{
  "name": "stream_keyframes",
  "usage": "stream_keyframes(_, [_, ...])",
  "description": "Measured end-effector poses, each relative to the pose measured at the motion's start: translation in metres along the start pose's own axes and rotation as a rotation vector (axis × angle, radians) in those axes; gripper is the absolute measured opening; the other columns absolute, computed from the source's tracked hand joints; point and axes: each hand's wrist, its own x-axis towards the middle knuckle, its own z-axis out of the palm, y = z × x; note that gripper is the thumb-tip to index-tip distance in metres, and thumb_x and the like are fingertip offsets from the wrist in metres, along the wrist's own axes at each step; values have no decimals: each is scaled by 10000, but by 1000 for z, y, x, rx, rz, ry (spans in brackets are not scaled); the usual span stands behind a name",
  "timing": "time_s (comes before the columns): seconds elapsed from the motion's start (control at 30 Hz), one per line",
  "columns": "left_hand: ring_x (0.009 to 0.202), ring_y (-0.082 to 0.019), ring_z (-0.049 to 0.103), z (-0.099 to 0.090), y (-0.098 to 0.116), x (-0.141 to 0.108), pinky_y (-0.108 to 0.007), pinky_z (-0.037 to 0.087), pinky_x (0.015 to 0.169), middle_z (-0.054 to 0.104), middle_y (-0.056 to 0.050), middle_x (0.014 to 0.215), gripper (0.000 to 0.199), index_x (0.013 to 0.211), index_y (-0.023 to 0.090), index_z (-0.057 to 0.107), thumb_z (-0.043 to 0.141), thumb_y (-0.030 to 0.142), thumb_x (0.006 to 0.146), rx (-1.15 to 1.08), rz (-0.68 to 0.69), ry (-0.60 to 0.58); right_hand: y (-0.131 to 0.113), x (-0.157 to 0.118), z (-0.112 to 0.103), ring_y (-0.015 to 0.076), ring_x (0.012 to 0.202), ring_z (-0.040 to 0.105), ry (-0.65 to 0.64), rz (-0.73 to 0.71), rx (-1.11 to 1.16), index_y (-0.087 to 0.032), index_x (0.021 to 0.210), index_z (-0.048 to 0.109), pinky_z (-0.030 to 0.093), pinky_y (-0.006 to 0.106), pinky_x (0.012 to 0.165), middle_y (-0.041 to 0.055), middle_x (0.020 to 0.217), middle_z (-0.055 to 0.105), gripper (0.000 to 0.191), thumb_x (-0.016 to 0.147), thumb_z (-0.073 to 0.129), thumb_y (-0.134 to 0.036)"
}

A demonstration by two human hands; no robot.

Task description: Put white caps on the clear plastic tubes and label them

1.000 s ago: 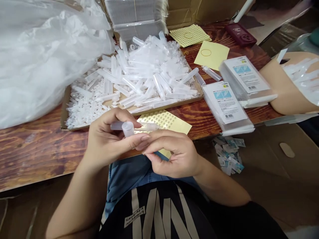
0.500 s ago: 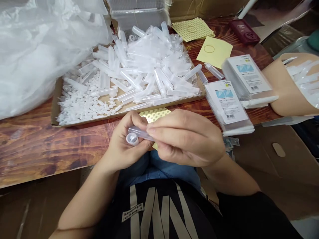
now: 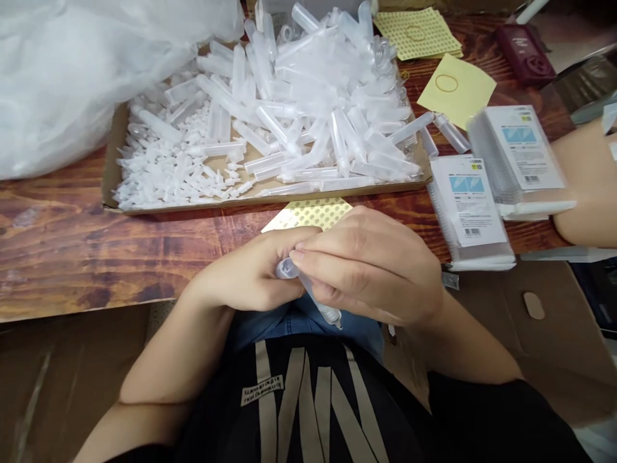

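Fingers of my left hand (image 3: 263, 267) are closed around a clear plastic tube (image 3: 287, 268), whose round end faces up. My right hand (image 3: 369, 263) pinches near a second clear tube (image 3: 321, 305), which slants down toward my lap with its pointed tip lowest. The two hands touch at the fingertips. Behind them a yellow sticker sheet (image 3: 313, 212) lies partly under the hands at the tray's front edge. A shallow cardboard tray (image 3: 270, 200) holds a heap of clear tubes (image 3: 313, 96) and a pile of small white tips (image 3: 168, 173).
A large white plastic bag (image 3: 96, 77) lies at the left. Right of the tray are yellow sheets (image 3: 456, 90), two packs of clear sleeves with labels (image 3: 470, 206), a loose tube (image 3: 452, 133) and a dark red device (image 3: 525, 54). A beige container (image 3: 585, 186) stands far right.
The view has shifted, moving the table items up and mostly rightward. The tube between my hands has swung downward, its tip now showing below my right fingers. My left hand has turned.
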Motion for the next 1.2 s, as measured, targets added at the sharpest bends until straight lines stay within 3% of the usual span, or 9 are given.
stream_keyframes(0.17, [656,-105,563,-2,2,0,-224,497,635,610,30,747,181,846,173,580,540,52,718,11,6,-52,-1,-2,0,165,808,717,-7,-55,29,-328,969,730,546,317,749,-56,1029,784,188,922,627,-178])
stream_keyframes(0.37, [646,-115,546,-2,-1,-1,-230,481,624,579,41,709,201,812,191,571,556,50,670,-32,1,-66,-3,0,-4,140,880,739,-66,131,202,-391,941,740,564,273,849,-109,987,771,185,913,656,-229])
stream_keyframes(0.6, [679,-120,565,-1,-1,0,-228,482,624,591,28,742,183,806,188,556,559,53,682,-50,-13,-101,-4,3,-7,133,823,733,-84,-143,-33,-275,930,705,539,312,755,-73,962,798,199,981,555,-155])
stream_keyframes(0.73, [661,-119,566,-1,0,1,-231,474,605,601,24,744,152,761,200,489,555,84,688,-59,-55,-89,-4,0,-1,129,853,733,-5,-216,-73,-246,955,698,542,302,750,-41,961,797,141,947,608,-138])
stream_keyframes(0.93, [732,-157,629,1,-2,3,-253,530,662,643,-6,772,129,781,200,525,564,134,677,-13,-34,-117,-3,-8,16,119,787,723,-2,-34,-3,-334,778,676,578,291,765,-95,897,767,274,963,522,-202])
stream_keyframes(1.07, [615,-121,556,3,-8,3,-228,482,569,600,19,671,108,723,203,533,580,111,692,-1,0,-145,4,-11,23,148,850,729,40,59,200,-361,879,717,599,299,829,-63,960,765,186,942,591,-240])
stream_keyframes(1.2, [699,-137,598,5,-8,2,-230,503,617,619,1,729,102,746,201,539,571,107,726,43,21,-115,0,-12,21,165,868,714,77,41,173,-313,962,718,592,294,814,-11,939,756,195,935,605,-157])
